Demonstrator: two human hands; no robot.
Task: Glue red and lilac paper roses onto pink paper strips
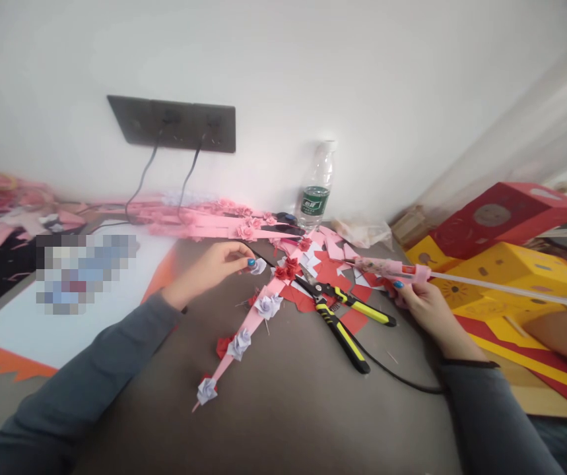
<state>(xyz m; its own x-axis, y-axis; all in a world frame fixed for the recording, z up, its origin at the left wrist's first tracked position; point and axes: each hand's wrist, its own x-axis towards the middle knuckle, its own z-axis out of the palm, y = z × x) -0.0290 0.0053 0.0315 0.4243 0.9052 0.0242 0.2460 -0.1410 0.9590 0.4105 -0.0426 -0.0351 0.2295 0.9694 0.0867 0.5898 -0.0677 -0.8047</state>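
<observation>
Between the thumb and finger of my left hand (221, 265) is a small white paper rose (258, 266). My right hand (424, 307) grips a pink hot glue gun (385, 266); a long translucent glue stick (505, 289) sticks out of its back, and its nozzle points left. Between the hands, a pink tapering paper strip (254, 323) lies slanted on the table, carrying white paper roses (239, 344) and red paper roses (287, 268). Black and yellow pliers (340, 316) lie with handles spread, right of the strip, partly over red paper scraps (323, 267).
A water bottle (317, 188) stands by the wall, with pink paper pieces (199, 221) to its left. White paper (65, 330) over orange sheets lies at left. Yellow boxes (525, 277) and a red box (505, 218) crowd the right, near another person's arm (563, 333). A black cable (397, 375) crosses the table.
</observation>
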